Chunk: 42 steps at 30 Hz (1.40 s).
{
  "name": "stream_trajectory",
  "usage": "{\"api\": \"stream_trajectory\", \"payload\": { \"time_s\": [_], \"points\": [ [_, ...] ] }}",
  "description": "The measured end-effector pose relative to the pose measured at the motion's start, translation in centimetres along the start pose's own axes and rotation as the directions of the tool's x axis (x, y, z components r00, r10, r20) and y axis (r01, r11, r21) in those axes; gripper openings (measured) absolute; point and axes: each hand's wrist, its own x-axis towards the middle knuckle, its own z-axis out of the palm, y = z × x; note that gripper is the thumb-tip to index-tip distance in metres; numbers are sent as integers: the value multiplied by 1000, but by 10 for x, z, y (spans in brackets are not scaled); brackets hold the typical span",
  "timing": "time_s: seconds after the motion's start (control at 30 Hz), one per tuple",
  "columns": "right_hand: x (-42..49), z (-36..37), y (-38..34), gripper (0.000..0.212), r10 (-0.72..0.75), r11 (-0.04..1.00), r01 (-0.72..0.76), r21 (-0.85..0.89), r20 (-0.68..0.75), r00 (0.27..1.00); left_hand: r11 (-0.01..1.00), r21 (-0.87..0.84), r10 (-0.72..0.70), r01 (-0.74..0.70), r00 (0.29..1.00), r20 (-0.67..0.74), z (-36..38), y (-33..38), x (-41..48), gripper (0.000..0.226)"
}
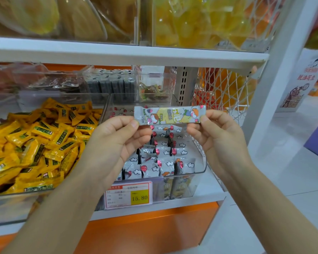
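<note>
1. Head view: I hold one snack packet [168, 115] level, long side running left to right. It is in the air above the clear bin [200, 169] of matching packets.
2. My left hand [116, 142] pinches the packet's left end between thumb and forefinger. My right hand [215, 132] pinches the right end the same way. The other fingers are curled and do not touch the packet.
3. Handling, as I judge it: the packet is light, since two fingertip pinches carry it without sag. The glossy film wrapper looks slick and crushes easily. The contents seem to be a stiff bar that could snap if bent.
4. Grip points: the flat crimped end seals suit a two-handed hold. For a one-handed hold, grip across the middle with light pressure.
5. Adjacent items: yellow packets [35, 140] lie heaped in the bin to the left. A price tag [128, 195] hangs on the near face of the clear bin.
</note>
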Motion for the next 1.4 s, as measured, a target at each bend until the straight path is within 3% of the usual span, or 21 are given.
{"api": "stream_trajectory", "payload": {
  "time_s": [0.13, 0.23, 0.43, 0.57, 0.67, 1.0, 1.2, 1.4],
  "points": [
    [-3, 2, 0, 18, -65, 987, 75, -142, 73, 995, 998, -24, -51, 50, 999, -8, -3, 1, 4, 8],
    [-6, 4, -1, 21, -75, 953, 104, -284, 112, 991, 1000, 18, -20, 20, 1000, -13, -5, 2, 4, 26],
    [-11, 11, 3, 5, -85, 928, 126, -352, 129, 988, 978, 192, 80, -77, 997, -8, -7, 2, 1, 32],
    [-10, 9, 5, 23, -93, 892, 143, -428, 135, 986, 914, 376, 140, -153, 988, 64, -3, 3, -1, 41],
    [-10, 9, 4, 22, -110, 858, 163, -488, 137, 985, 851, 476, 181, -220, 975, 127, 0, 3, -4, 39],
    [-10, 8, 3, 9, -151, 845, 188, -500, 114, 982, 763, 580, 180, -284, 956, 231, 1, 6, -7, 39],
    [-13, 14, 8, 12, -214, 768, 226, -599, 94, 972, 776, 587, 186, -232, 973, 139, 0, -2, -7, 9],
    [-15, 16, 6, 8, -163, 795, 198, -574, 113, 980, 790, 590, 173, -166, 984, 46, -1, 2, -3, 23]
  ]
}}
